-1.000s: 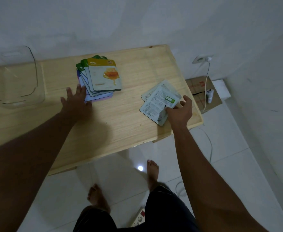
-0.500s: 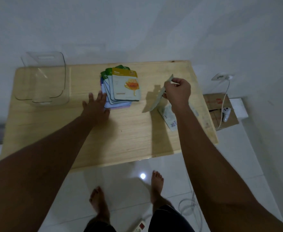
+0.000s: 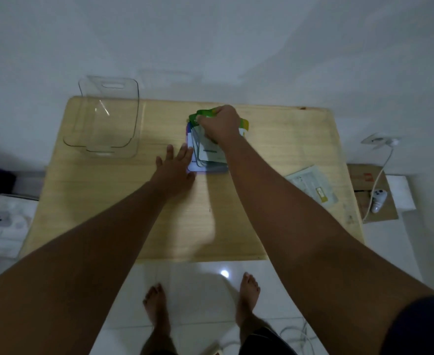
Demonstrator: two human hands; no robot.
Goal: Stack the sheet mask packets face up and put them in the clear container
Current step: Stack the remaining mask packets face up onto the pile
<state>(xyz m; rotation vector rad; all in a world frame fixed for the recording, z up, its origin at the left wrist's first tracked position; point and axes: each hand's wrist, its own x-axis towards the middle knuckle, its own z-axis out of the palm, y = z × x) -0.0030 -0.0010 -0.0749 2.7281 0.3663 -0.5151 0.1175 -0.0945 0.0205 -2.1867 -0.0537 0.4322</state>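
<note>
Right hand point(image 3: 218, 124): I see fingers curled, pinching the green-topped packet point(image 3: 203, 115) atop the stack point(image 3: 210, 160), far centre of the table point(image 3: 95, 201) | left hand point(image 3: 176, 163): flat, straight fingertips touching the stack's left edge | clear container point(image 3: 108, 119): far left | face-down packet point(image 3: 310, 183): right, apart.

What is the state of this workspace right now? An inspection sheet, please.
Surface: light wooden table.
Job's things: clear container stands far left, nothing seen inside; fanned stack of packets lies face up at centre; one loose packet lies printed back up near the right edge.
Clutter: nothing seen.
Hands: right hand grips a green-topped packet on the stack; left hand lies flat on the table, fingertips at the stack's left edge.
Cables: white cable runs from wall socket to white device on cardboard.
Surroundings: white wall, tiled floor, white box at left.
</note>
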